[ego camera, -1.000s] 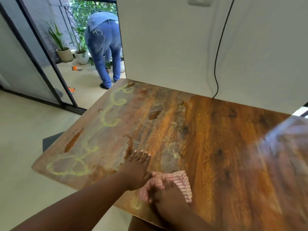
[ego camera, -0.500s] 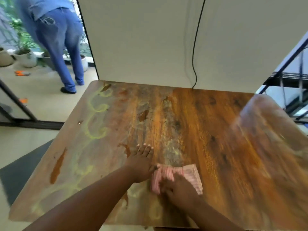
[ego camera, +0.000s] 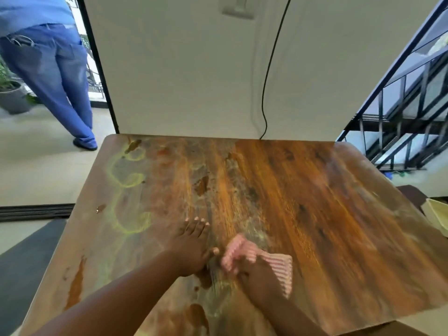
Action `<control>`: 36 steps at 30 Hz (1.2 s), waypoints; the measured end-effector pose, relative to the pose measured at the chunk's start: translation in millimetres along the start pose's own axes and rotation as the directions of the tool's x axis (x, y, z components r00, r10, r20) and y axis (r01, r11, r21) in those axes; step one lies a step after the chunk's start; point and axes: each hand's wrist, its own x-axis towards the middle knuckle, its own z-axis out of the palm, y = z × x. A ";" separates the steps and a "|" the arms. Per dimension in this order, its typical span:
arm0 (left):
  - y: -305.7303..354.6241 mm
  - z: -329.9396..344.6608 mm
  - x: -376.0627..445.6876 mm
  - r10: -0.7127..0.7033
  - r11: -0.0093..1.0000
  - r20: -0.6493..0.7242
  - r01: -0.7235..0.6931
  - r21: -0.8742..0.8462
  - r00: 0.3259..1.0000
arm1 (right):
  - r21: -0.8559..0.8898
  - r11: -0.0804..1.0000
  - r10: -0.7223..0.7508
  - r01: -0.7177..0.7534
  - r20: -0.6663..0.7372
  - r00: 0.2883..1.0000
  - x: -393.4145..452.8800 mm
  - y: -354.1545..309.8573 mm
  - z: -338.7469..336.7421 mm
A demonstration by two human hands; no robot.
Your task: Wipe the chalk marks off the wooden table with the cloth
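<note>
Right hand point(ego camera: 260, 278) presses striped cloth point(ego camera: 271, 264) on surface point(ego camera: 315, 214), fingers apparently clamped on it; left hand point(ego camera: 191, 248) flat, fingers together beside chalk marks point(ego camera: 131, 204).

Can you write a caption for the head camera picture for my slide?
Right hand presses a striped cloth on the wooden table; left hand rests flat beside yellow chalk marks.

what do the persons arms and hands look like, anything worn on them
Both forearms are bare as far as the frame shows: no sleeves, gloves, watch or bracelets visible. The left hand has light, pale-painted fingernails that stand out clearly. The right hand is motion-blurred, so its nails and any rings cannot be made out.
</note>
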 end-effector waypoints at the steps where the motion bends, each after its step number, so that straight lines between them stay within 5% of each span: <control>1: -0.6 0.0 0.9 0.007 1.000 0.004 -0.007 -0.003 1.000 | 0.004 0.998 -0.057 0.057 0.078 0.995 -3.6 -3.1 4.4; 4: -6.6 -5.5 5.3 0.037 0.999 0.019 -0.037 0.015 0.999 | -0.028 0.990 -0.132 0.141 0.220 0.966 -33.7 10.4 4.4; 7: -12.8 -14.4 10.0 0.089 0.996 0.026 -0.089 0.015 0.996 | -0.136 0.990 0.046 -0.019 0.201 0.979 -60.1 28.1 -14.2; 10: -20.3 -20.1 18.2 0.094 0.995 0.018 -0.094 0.023 0.995 | 0.020 0.984 0.177 -0.179 0.073 0.982 -40.6 33.1 -26.3; 12: -24.9 -21.0 25.5 0.093 0.996 0.015 -0.093 0.013 0.996 | -0.054 0.989 0.132 -0.136 -0.080 0.988 -8.9 35.9 -22.5; 15: -26.5 -16.8 36.9 0.055 0.998 0.025 -0.056 0.015 0.998 | 0.050 0.980 0.198 -0.194 -0.109 0.974 47.1 23.2 -12.1; 22: -22.8 -17.8 68.1 0.033 0.998 0.032 -0.035 0.052 0.999 | 0.001 0.970 -0.243 0.244 0.077 0.967 11.5 32.9 -14.9; 25: -22.9 -17.8 81.3 0.030 0.998 0.024 -0.031 0.054 0.999 | 0.093 0.992 -0.098 0.086 0.133 0.986 5.4 73.7 -26.6; 30: -19.1 -10.1 97.3 0.007 0.999 0.017 -0.008 0.032 1.000 | 0.017 0.995 0.100 -0.099 -0.019 0.995 102.0 59.5 -23.1; 33: -14.2 -7.2 106.7 0.008 1.000 -0.018 -0.008 0.014 1.000 | 0.023 1.000 0.015 -0.014 -0.047 0.999 123.8 29.2 -10.6; 36: -18.3 -9.6 118.3 0.032 0.999 -0.089 -0.030 0.017 0.995 | 0.027 0.986 -0.166 0.165 0.078 0.983 90.7 37.9 -5.6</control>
